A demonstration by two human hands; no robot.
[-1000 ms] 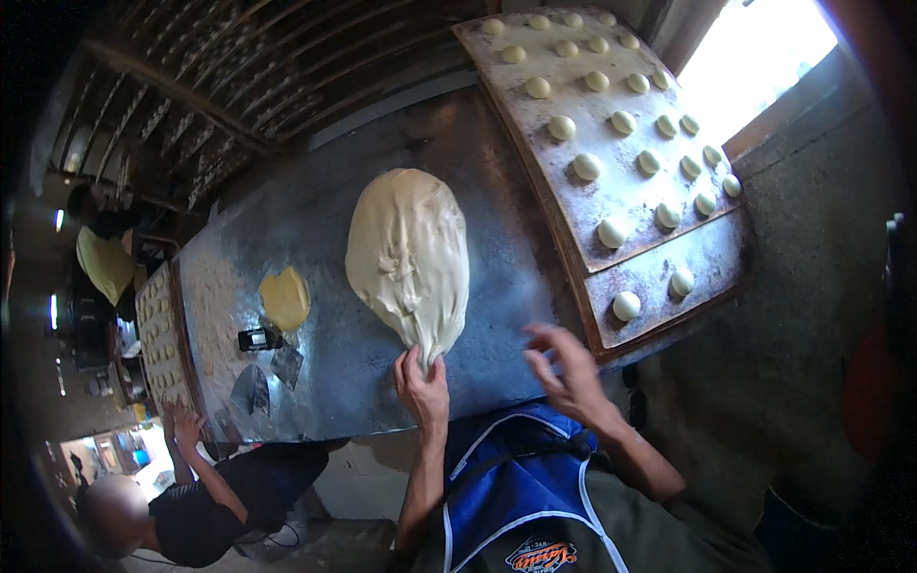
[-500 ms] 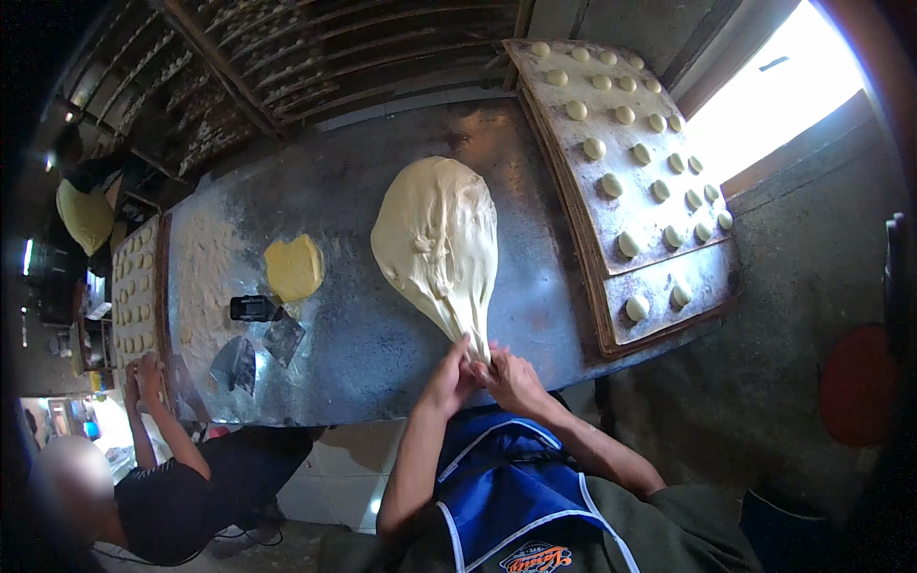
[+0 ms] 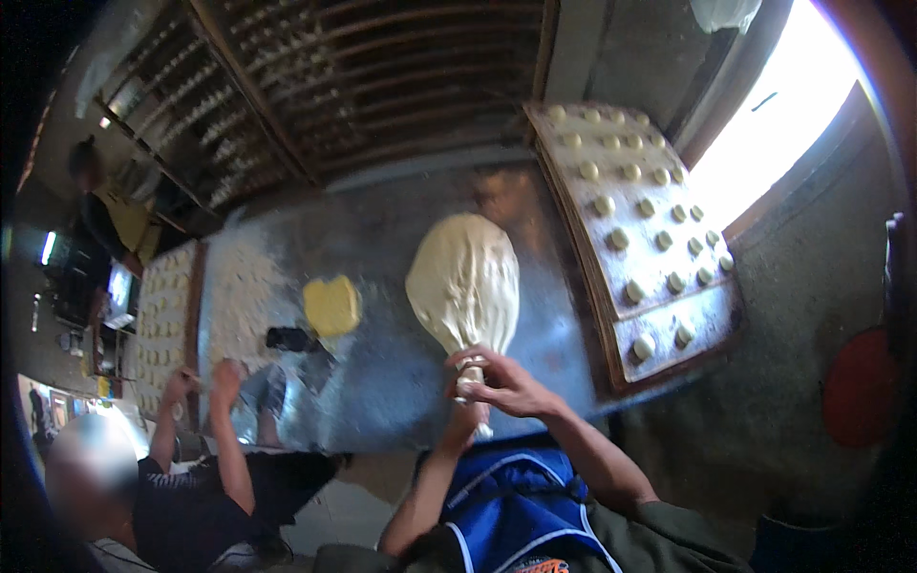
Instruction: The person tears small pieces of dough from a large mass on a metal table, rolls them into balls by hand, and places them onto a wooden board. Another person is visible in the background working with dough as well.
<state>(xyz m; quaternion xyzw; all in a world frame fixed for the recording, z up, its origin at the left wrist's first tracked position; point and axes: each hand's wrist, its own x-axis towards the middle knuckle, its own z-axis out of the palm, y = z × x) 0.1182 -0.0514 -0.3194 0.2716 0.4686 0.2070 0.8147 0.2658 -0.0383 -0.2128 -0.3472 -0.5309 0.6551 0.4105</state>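
Observation:
A large pale mass of dough (image 3: 465, 272) lies on the metal-topped table, broad at its far end and drawn into a narrow neck toward me. My right hand (image 3: 511, 384) is closed round that neck from the right, its fingers crossing over the top. Below and left of it, my left hand (image 3: 462, 416) grips the same neck, partly hidden by the right hand and the dough. A short tail of dough pokes out beneath both hands, near the table's front edge.
A stack of boards with dough balls (image 3: 642, 237) stands right; another tray of balls (image 3: 164, 315) stands far left. Yellow dough (image 3: 331, 306), a black object (image 3: 288, 339) and scattered flour (image 3: 244, 277) lie on the table (image 3: 382, 382). A co-worker (image 3: 191, 497) works at left.
My right hand has shifted up over the dough's neck, and the left is now below it. A dough tail shows under my hands. The co-worker's hands have moved apart, and the view has tilted.

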